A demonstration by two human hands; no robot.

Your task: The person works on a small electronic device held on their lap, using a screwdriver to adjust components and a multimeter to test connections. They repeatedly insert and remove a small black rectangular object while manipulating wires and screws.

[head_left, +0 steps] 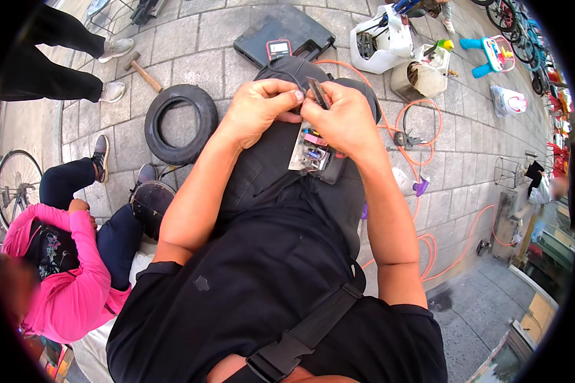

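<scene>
Above my lap, my left hand is closed, pinching the end of a thin black cable that arcs over its fingers. Close beside it, almost touching its fingertips, my right hand grips a dark, narrow metal tool; its exact kind cannot be made out. Below the right hand, an opened circuit board with coloured components rests on my dark trousers, in or beside a black casing. My right hand hides its upper part.
Ahead on the paving lie a dark tool case and a red-rimmed multimeter. A tyre and hammer are at left, near a seated person in pink. At right are white tool bins and an orange hose.
</scene>
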